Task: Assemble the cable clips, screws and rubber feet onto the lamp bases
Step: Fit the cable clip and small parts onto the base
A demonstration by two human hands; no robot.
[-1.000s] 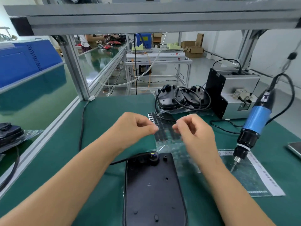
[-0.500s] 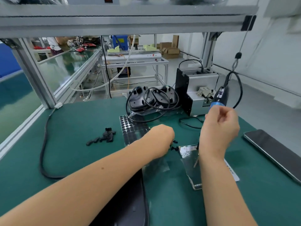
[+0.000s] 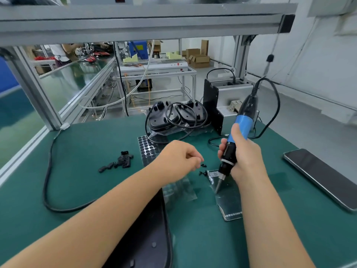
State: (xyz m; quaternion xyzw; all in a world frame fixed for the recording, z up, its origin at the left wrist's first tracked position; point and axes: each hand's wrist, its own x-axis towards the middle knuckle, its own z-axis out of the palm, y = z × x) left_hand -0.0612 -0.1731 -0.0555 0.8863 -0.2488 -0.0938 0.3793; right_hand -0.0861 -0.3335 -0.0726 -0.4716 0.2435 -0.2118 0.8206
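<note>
On the green worktop (image 3: 83, 144), near its centre, we see the right hand (image 3: 245, 159) with its grip wrapped around the blue and black electric screwdriver (image 3: 234, 140). The bit points down onto a clear plastic bag (image 3: 228, 194). The left hand (image 3: 177, 159) is at 9 o'clock from the screwdriver, its fingers curled, with the tips just beside some small black screws (image 3: 202, 169). We cannot tell if they pinch one.

At 6 o'clock, under the left forearm, lies the flat black lamp base (image 3: 150, 240). More black lamp bases with coiled cables (image 3: 175, 117) are stacked at 12 o'clock. A sheet of round black rubber feet (image 3: 147, 147) lies in front of them. The black cable clips (image 3: 119, 163) make a small heap at 9 o'clock. A dark smartphone (image 3: 320, 176) lies at 3 o'clock.
</note>
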